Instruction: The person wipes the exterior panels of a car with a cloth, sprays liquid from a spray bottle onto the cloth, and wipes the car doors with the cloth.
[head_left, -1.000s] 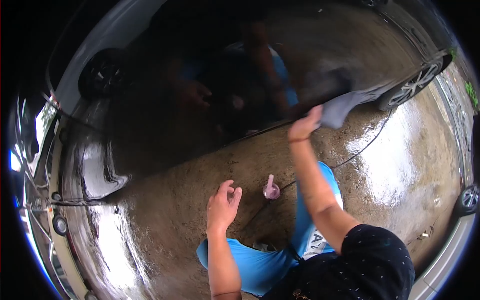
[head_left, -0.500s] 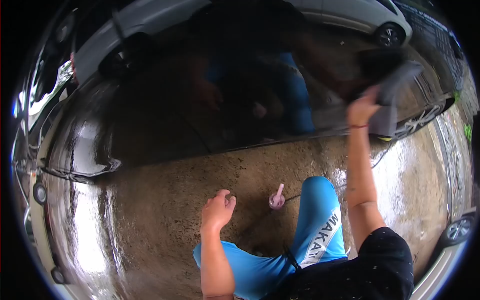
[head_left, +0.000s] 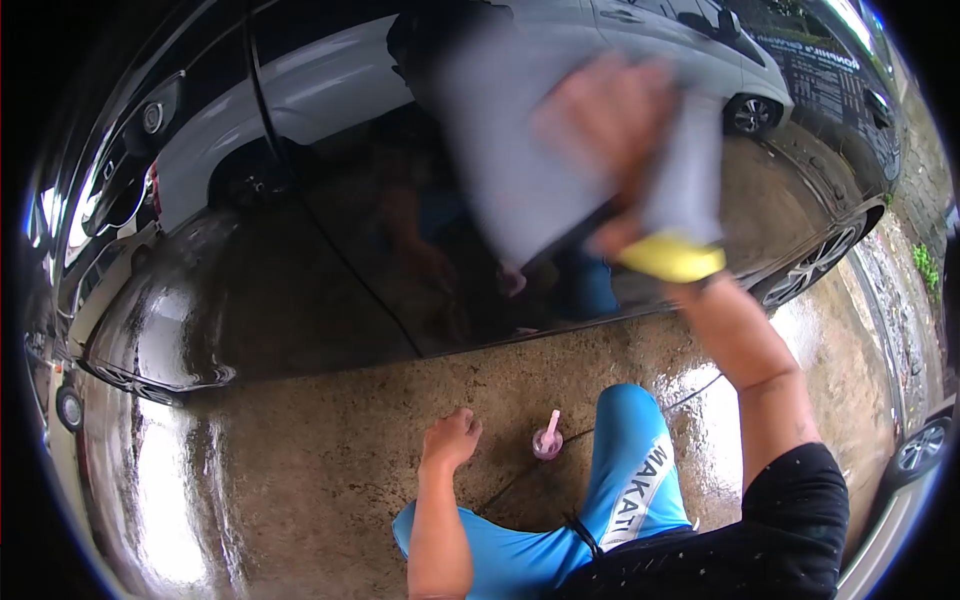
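Note:
A grey cloth (head_left: 515,150), blurred by motion, is spread in front of the glossy dark car side (head_left: 330,230). My right hand (head_left: 615,120) holds it high up, and a yellow patch (head_left: 675,258) shows at the cloth's lower edge near my wrist. My left hand (head_left: 452,437) hangs over the wet floor with its fingers curled in, and nothing shows in it. To its right, a small pink container (head_left: 547,444) with a light handle sticking up stands on the floor between my hand and my knee.
The dark car panel curves across the view and mirrors a white vehicle. Its wheel (head_left: 820,262) is at the right. A thin black hose (head_left: 690,395) runs over the wet brown floor (head_left: 330,450). Another vehicle's wheel (head_left: 922,448) shows at the right edge.
My right hand has swung up and left with the cloth, which now looks larger and closer. My left hand's fingers have curled in. The view has shifted, showing more of the car's side.

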